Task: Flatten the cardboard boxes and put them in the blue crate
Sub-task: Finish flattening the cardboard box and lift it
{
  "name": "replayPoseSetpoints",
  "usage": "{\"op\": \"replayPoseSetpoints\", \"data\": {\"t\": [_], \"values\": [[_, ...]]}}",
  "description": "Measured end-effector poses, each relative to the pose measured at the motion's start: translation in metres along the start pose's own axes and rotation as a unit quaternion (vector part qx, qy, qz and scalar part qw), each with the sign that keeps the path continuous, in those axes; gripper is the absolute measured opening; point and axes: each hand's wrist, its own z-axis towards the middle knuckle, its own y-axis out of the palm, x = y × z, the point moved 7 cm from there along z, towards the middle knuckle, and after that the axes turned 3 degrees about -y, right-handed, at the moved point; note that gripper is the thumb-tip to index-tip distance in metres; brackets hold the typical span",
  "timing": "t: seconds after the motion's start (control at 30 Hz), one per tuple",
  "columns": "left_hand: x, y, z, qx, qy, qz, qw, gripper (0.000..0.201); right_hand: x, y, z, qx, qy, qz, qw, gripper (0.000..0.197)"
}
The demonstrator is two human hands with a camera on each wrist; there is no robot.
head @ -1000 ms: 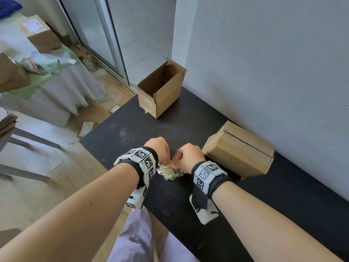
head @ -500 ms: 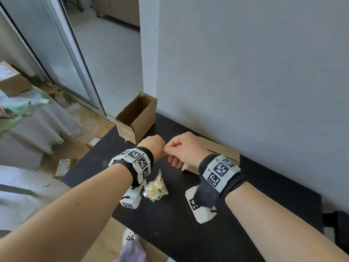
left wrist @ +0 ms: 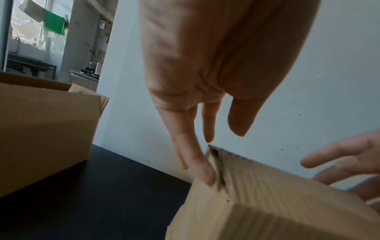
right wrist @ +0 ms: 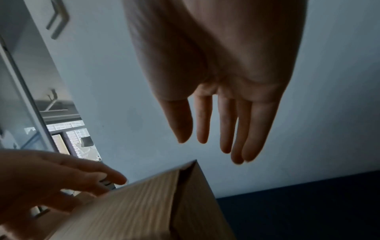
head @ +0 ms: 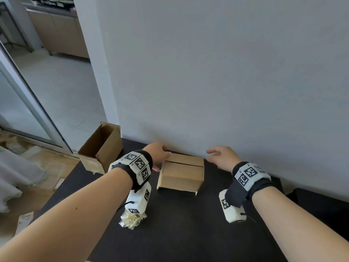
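A small closed cardboard box (head: 181, 174) lies on the black table (head: 188, 233) against the grey wall. My left hand (head: 160, 156) is at its left end, and in the left wrist view straight fingers (left wrist: 205, 172) touch the box (left wrist: 277, 203) at its top left corner by the flap seam. My right hand (head: 213, 156) hovers just past the right end of the box. Its fingers (right wrist: 242, 138) are straight and held above the box (right wrist: 144, 203) without touching it. An open-topped cardboard box (head: 102, 148) stands at the table's far left corner. No blue crate is in view.
A crumpled wad of clear tape (head: 132, 220) lies on the table near my left wrist. The wall runs right behind the boxes. Left of the table are a wooden floor with scraps of paper (head: 24, 220) and a sliding glass door (head: 28, 103).
Both hands have left the tape wad and moved forward to the ends of the closed box. The wad now lies loose on the table. The head view has tilted up toward the wall.
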Motion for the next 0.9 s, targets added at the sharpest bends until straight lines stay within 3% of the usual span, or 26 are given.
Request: {"op": "replayPoseSetpoints", "data": {"t": [0.1, 0.2, 0.37, 0.9], "values": [[0.006, 0.01, 0.003, -0.029, -0.008, 0.01, 0.999, 0.043, 0.007, 0.021, -0.008, -0.053, 0.026, 0.073, 0.996, 0.044], [0.012, 0.013, 0.005, -0.038, -0.008, 0.013, 0.999, 0.041, 0.008, 0.029, -0.011, -0.053, 0.029, 0.095, 0.994, 0.043], [0.015, 0.018, 0.008, -0.035, -0.005, 0.012, 0.999, 0.038, 0.012, 0.022, -0.012, 0.006, 0.006, 0.016, 1.0, 0.036], [0.017, 0.022, 0.029, -0.01, 0.033, 0.068, 0.997, 0.036, -0.015, 0.026, -0.022, -0.036, -0.044, -0.148, 0.987, 0.066]]}}
